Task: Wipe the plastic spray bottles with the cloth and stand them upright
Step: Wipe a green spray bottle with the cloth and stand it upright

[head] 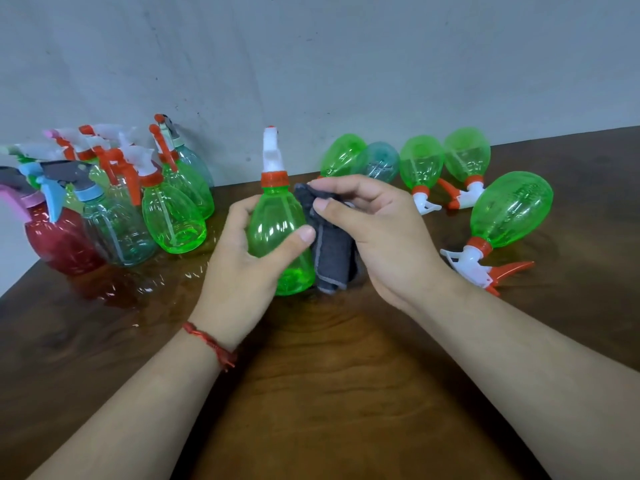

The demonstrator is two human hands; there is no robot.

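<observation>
Left hand (249,258) is wrapped round the lower body of a green spray bottle (273,216), thumb across the front and fingers behind, holding it upright at the middle of the scene with its base on or just above the table; which, I cannot tell. Right hand (374,233) pinches a grey cloth (334,261) between thumb and fingertips, and the cloth hangs against the bottle's right side.

Both forearms reach in from the near edge over a dark wooden table (329,393), which runs to a grey wall (346,64) on the far side.

At the far left a cluster of upright bottles (173,216) stands packed close together: several green, a red one (59,244) nearest the left edge, and a clear bluish one (117,233) beside it, their trigger heads white, orange, blue and pink.

At the far right a row of four lying bottles (420,164) rests by the wall, three green and one bluish. A fifth lying bottle (510,209), green, lies nearer and further right, its orange trigger pointing right.

A red thread bracelet (211,342) circles the left wrist.
</observation>
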